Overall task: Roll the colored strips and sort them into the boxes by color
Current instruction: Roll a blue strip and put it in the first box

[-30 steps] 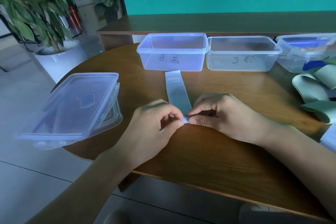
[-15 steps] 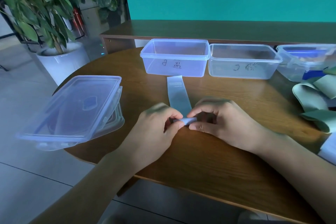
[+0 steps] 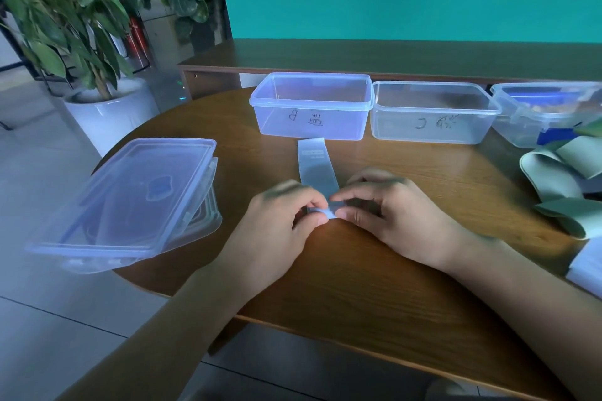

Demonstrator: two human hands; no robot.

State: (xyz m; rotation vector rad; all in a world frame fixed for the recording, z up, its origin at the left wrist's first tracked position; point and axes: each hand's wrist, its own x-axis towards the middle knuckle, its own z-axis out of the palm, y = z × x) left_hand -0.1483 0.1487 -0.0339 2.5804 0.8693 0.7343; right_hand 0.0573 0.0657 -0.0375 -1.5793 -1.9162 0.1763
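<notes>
A pale blue strip (image 3: 316, 164) lies flat on the round wooden table (image 3: 358, 286), running from my hands toward the boxes. Its near end is rolled into a small coil. My left hand (image 3: 280, 228) pinches the coil from the left and my right hand (image 3: 387, 215) pinches it from the right. Behind the strip stands an empty clear box marked B (image 3: 312, 106). To its right is an empty clear box marked C (image 3: 433, 112). A third box (image 3: 540, 111) at the far right holds something blue.
Stacked clear lids and a box (image 3: 130, 202) overhang the table's left edge. Green strips (image 3: 560, 179) lie looped at the right edge, with a pale strip (image 3: 586, 267) below them. A potted plant (image 3: 97, 101) stands on the floor at left. A wooden bench (image 3: 391, 58) runs behind the table.
The coil at the strip's near end has grown and both hands have moved with it toward the boxes, so the flat part of the strip is shorter. The camera tilted slightly down.
</notes>
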